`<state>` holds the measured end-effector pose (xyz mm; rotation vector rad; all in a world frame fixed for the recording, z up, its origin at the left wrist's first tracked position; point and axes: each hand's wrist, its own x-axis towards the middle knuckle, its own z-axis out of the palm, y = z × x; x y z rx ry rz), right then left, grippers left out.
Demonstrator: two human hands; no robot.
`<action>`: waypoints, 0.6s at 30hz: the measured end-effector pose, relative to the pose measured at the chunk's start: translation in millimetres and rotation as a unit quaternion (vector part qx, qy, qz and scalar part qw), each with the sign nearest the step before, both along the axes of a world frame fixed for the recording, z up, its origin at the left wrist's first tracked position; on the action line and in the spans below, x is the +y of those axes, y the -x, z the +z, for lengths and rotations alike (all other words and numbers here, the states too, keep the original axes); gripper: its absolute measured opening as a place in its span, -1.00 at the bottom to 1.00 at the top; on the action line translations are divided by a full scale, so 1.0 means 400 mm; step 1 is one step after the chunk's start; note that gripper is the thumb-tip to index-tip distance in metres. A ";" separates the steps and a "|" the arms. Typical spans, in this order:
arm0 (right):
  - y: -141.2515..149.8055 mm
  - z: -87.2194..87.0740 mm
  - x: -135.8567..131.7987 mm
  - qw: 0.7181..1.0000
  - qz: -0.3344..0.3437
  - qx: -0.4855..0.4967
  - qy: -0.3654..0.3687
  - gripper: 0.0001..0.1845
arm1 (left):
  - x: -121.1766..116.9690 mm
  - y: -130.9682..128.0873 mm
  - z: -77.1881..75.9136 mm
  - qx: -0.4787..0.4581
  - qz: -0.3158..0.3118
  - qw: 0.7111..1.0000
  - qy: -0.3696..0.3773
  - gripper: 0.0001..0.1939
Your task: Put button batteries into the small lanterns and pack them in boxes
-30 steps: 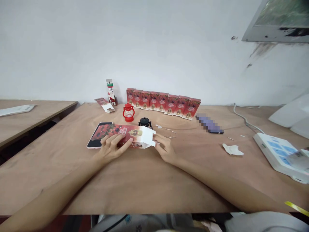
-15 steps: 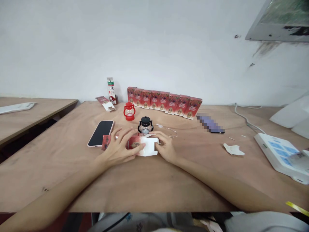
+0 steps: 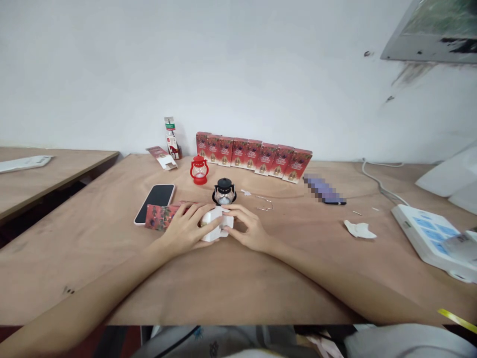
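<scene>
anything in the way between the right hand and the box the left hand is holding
Nothing visible. The right hand is right at the white flaps of the box, which the left hand steadies. The black lantern stands just beyond the box, on its far side, not between them.

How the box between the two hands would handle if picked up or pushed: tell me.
The box is probably light for its size, as its white flaps look like thin card. Those flaps, by the right hand, would likely flex easily. Pushed along the table, it should probably slide rather than roll, given its flat sides.
</scene>
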<state>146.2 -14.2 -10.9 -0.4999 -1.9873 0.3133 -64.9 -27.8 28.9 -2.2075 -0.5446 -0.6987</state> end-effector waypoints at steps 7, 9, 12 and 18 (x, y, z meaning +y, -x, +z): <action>-0.001 -0.007 -0.016 0.994 0.028 0.078 0.076 -0.79 | -0.009 -0.006 0.003 -0.074 -0.024 0.997 0.026 -0.60; -0.003 -0.010 -0.013 0.989 0.042 0.092 0.107 -0.79 | -0.009 -0.006 0.001 -0.089 -0.022 0.995 0.040 -0.52; -0.009 -0.005 -0.008 0.987 0.055 0.091 0.123 -0.86 | -0.010 -0.005 -0.001 -0.104 -0.015 0.993 0.055 -0.50; -0.017 0.014 -0.006 0.982 0.089 0.065 0.156 -0.80 | -0.014 -0.006 0.004 -0.103 -0.047 0.993 0.039 -0.66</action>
